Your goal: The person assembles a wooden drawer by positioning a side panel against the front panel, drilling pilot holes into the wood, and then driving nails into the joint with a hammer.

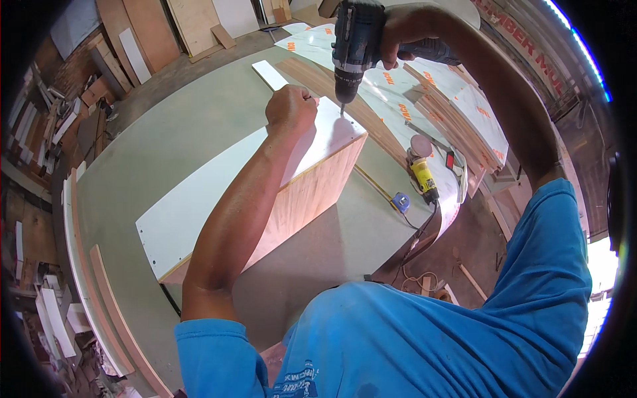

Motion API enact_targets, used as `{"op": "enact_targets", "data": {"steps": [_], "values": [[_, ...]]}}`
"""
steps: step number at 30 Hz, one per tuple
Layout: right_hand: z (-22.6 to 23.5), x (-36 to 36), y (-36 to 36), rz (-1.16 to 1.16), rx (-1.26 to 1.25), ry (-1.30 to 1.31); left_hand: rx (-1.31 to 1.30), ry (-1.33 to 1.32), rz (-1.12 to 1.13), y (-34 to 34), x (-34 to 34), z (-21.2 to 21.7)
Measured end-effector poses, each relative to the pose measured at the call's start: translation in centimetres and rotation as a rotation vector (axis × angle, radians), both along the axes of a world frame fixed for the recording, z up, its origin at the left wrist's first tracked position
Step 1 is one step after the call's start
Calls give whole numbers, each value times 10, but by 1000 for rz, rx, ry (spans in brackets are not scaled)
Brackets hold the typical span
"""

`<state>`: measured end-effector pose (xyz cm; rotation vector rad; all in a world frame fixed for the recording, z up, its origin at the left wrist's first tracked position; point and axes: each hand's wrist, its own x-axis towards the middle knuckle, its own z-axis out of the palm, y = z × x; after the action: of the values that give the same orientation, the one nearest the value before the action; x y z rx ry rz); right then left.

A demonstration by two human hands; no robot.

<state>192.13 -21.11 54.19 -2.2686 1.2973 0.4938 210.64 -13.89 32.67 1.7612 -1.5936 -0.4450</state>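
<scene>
A dark blue cordless drill [356,40] is upright, bit down, in my right hand [415,30], whose fingers wrap round its handle. The bit meets the white top of a wooden box [219,182] close to its far right corner. Wood grain shows on the box's near side, and small dark screw heads sit near the ends of the top. My left hand [290,109] rests closed on the same top, left of the bit. A small dark tip shows at its fingers, too small to name.
Right of the box lie a tape measure [400,202], partly pulled out, and a yellow angle grinder [423,174] with a cord. Film-wrapped wood-grain boards [458,116] are stacked at the far right. A white strip [270,75] lies beyond the box on the grey-green table [152,132].
</scene>
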Motion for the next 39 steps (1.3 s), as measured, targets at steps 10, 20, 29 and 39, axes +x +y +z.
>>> {"op": "enact_targets", "data": {"steps": [10, 20, 29, 39], "values": [[7, 2, 5, 13, -74, 94, -218, 134, -2, -14, 8, -10], [16, -4, 13, -9, -61, 60, 73, 884, -289, -5, 19, 18], [14, -14, 2, 6, -16, -7, 88, 265, -419, 8, -11, 13], [22, -18, 13, 127, 43, -100, 66, -48, -265, 7, -23, 7]]}}
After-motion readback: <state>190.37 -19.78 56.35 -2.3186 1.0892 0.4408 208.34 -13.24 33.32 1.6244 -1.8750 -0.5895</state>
